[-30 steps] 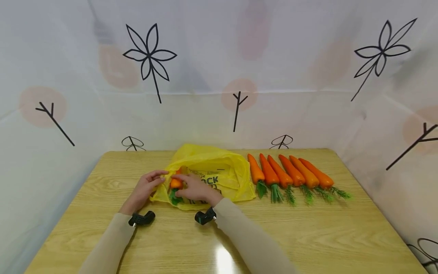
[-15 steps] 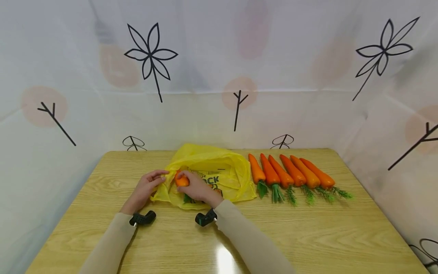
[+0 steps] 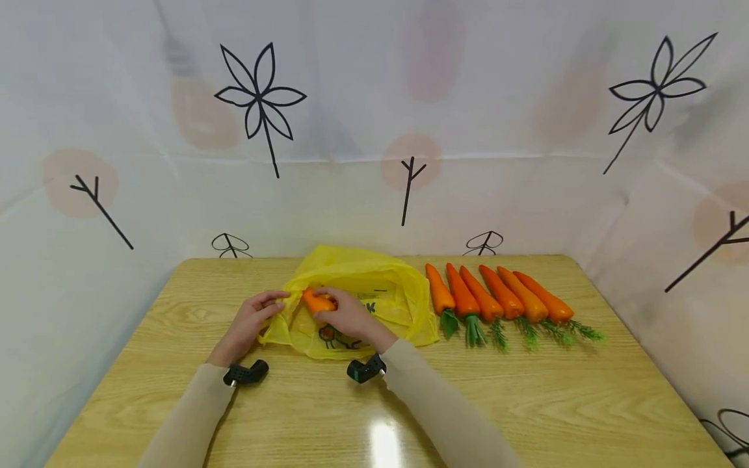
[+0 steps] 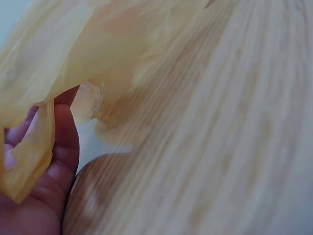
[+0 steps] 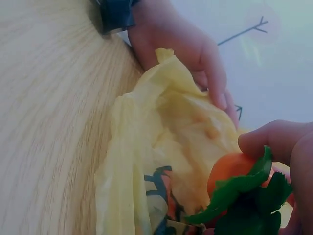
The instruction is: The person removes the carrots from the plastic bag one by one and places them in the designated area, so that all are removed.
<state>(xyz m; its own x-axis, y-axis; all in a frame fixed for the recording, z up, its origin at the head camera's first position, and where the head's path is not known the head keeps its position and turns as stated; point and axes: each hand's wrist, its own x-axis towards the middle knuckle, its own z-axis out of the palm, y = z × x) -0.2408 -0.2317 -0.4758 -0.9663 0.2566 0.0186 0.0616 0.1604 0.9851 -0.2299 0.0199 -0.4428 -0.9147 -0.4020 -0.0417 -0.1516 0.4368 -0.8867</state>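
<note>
A yellow plastic bag (image 3: 342,260) lies on the table with its mouth toward me. My left hand (image 3: 248,322) holds the bag's left edge; in the left wrist view, yellow film (image 4: 36,152) crosses its fingers and palm. My right hand (image 3: 354,318) reaches into the bag's mouth and grips an orange carrot (image 3: 317,301) near its leafy end. The right wrist view shows the carrot's orange top (image 5: 230,171) and green leaves (image 5: 244,196) by the thumb. The carrot's tip points toward the bag's left side. Its leaves are hidden by the hand in the head view.
To the right of the bag, several carrots (image 3: 491,292) with green tops lie side by side, the nearest beside the bag's edge. A wooden table (image 3: 304,416) bears everything. A white patterned cloth (image 3: 351,130) hangs behind and at both sides.
My right hand has closed on the carrot, lifted it a little and shifted right, tilting it so its top swings right. The left hand has stayed at the bag's edge.
</note>
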